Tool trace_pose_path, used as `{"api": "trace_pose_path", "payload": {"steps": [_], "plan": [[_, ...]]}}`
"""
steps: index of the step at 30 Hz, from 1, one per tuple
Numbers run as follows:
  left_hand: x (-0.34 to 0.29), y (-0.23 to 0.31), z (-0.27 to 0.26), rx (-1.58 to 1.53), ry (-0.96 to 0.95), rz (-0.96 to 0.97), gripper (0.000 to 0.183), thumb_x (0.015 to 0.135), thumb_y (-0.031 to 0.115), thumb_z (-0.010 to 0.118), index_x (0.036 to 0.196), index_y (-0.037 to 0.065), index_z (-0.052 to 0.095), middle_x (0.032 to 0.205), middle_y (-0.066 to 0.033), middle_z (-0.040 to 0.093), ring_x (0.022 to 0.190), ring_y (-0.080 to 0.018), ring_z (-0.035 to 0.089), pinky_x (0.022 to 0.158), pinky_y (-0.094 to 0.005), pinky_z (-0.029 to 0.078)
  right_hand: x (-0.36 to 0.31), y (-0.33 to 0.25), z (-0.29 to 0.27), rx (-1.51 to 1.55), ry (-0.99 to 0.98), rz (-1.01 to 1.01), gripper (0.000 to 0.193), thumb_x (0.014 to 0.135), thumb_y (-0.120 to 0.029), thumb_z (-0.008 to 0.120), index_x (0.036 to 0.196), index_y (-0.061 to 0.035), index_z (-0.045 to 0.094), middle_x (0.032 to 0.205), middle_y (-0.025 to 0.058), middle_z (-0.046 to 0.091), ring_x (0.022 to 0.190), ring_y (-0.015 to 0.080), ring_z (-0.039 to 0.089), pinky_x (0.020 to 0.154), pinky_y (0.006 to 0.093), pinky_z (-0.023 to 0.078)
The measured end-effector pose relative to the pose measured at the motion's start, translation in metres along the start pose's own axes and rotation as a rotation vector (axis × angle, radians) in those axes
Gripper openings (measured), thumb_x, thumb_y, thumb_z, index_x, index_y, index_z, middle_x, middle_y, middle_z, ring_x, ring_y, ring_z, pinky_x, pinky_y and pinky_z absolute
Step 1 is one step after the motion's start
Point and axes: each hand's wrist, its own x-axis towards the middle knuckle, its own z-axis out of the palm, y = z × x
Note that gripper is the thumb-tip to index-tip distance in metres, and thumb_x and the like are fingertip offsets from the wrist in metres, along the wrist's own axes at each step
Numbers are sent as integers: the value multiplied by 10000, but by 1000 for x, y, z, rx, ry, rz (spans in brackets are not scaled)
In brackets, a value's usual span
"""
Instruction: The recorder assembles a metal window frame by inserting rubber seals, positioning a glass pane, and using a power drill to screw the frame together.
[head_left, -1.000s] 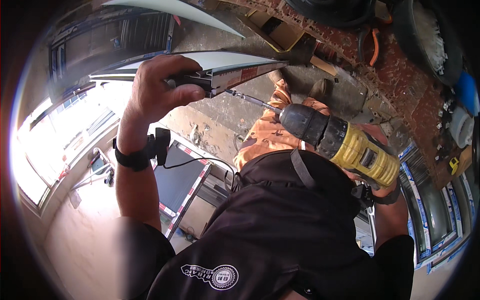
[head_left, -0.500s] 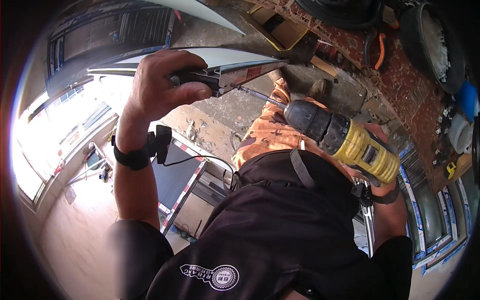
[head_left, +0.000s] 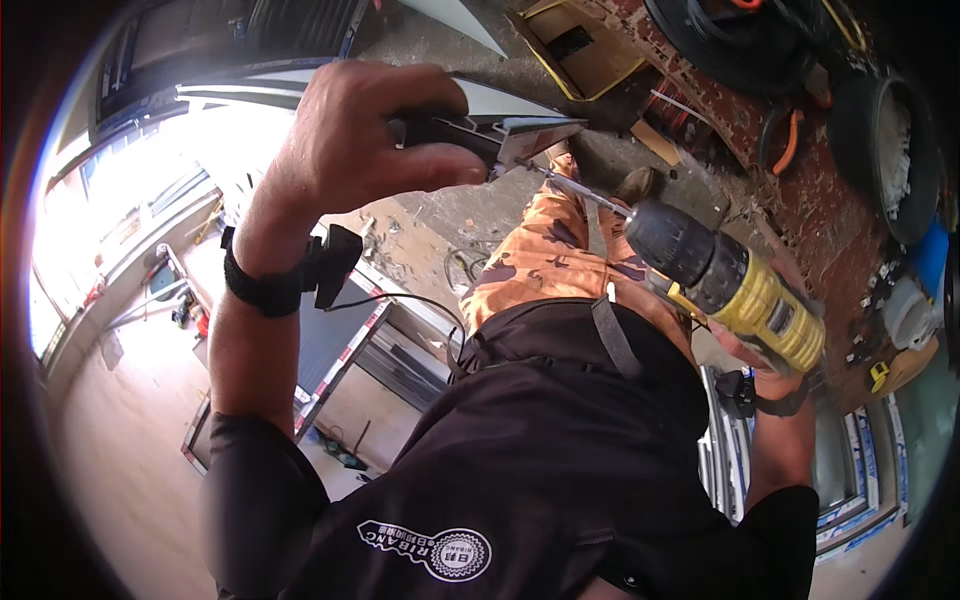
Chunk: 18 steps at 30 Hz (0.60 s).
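My left hand (head_left: 365,140) is closed on the end of a long aluminium profile (head_left: 545,138), with a short dark piece (head_left: 440,133) showing between fingers and thumb. My right hand (head_left: 745,350), largely hidden behind a yellow and black cordless drill (head_left: 735,275), grips it by the handle. From the drill's chuck a long thin bit (head_left: 590,192) points left toward the profile end near my left thumb. Whether its tip touches the metal I cannot tell.
To the right stands a worn reddish-brown bench (head_left: 810,230) with orange-handled pliers (head_left: 790,145), a black tub (head_left: 880,150) of white pieces and a tape measure (head_left: 880,376). A cardboard box (head_left: 580,45) lies beyond. Framed panels (head_left: 870,460) lean lower right.
My left hand and the profile have shifted up and right in view. The drill has moved right and slightly down, its bit still pointing at the profile end. Both grips stay the same.
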Motion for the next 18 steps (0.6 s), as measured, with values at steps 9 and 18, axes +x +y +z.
{"api": "trace_pose_path", "payload": {"steps": [9,18], "plan": [[-3,-2,1,3,66,53,491,652,420,868,923,59,674,749,-90,653,660,-241,642,634,-315,505,18,-20,-11,-339,-154,-92,568,680,-263,813,1163,-44,609,1113,152,654,1037,320,639,888,418,511],[-6,-7,2,188,31,288,605,557,457,873,978,71,673,784,-93,664,759,-331,654,667,-391,517,72,-57,-10,-67,-191,-389,435,742,-166,795,1118,-11,639,985,144,713,880,305,703,813,387,535]]}}
